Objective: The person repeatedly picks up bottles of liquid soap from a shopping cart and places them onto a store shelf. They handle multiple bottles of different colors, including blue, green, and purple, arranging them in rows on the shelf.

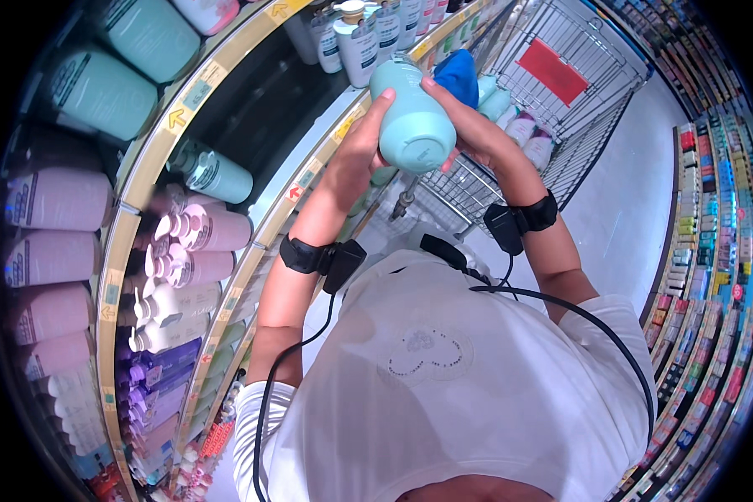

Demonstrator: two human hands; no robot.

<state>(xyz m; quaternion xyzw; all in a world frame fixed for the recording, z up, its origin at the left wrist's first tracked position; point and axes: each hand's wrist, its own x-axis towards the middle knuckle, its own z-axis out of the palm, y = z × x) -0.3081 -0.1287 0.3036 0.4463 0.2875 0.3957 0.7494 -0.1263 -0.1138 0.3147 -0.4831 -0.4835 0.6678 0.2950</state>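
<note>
Teal bottle gripped between two hands

The left hand [361,142] and the right hand [470,130] both grasp a teal bottle [414,117], one at each side, with the round base turned toward the body. Each thumb presses on the bottle's side; the other fingers curl around it, partly hidden behind it.

Just beyond the right thumb sits a blue bundle [458,77] (its kind is hard to tell). Past the right fingers stands a wire shopping cart [460,201] with a red sign [554,73] on it — teal bottles [495,104] and white-and-purple bottles [523,130] lie inside.

Beyond the left thumb, a row of white pump bottles [358,48] stands on the shelf. To the left of the left fingers, well apart from them, is a teal pump bottle [219,176], with pink bottles [213,230] nearer the body and purple bottles [159,376] nearer still.

Behind the fingers, each forearm wears a black strap — the left strap [305,255] and the right strap [537,212]. Far to the right of the right fingers runs a rack of small colourful packages [703,251]
</note>
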